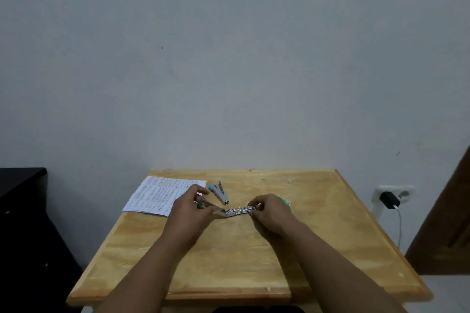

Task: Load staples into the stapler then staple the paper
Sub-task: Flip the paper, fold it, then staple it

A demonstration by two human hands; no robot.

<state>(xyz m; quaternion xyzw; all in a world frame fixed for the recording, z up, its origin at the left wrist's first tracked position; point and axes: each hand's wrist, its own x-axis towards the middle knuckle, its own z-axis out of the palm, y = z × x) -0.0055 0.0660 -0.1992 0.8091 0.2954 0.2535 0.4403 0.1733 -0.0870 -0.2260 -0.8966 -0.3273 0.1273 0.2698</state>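
Between the two hands, low over the middle of the wooden table (254, 249), lies a shiny metal piece (239, 211) that I judge to be the opened stapler's magazine with staples at it, though it is too small and bright to separate rail from staples. The right hand (269, 213) has its fingers (255, 204) pinched closed on the piece's right end, probably to feed or steady the strip along the channel. The left hand (189, 209) has its fingers curled around the other end, where a dark green handle part (201, 204) shows just beside the thumb; that grip seems meant to keep the body from sliding while the other end is worked. Just beyond the left fingers sits a second small stapler with a blue tip (219, 192), open in a V and untouched. Further left of those fingers the printed paper (157, 193) lies flat, waiting. Behind the right fingers a green packet (287, 201) peeks out, perhaps the staple box.
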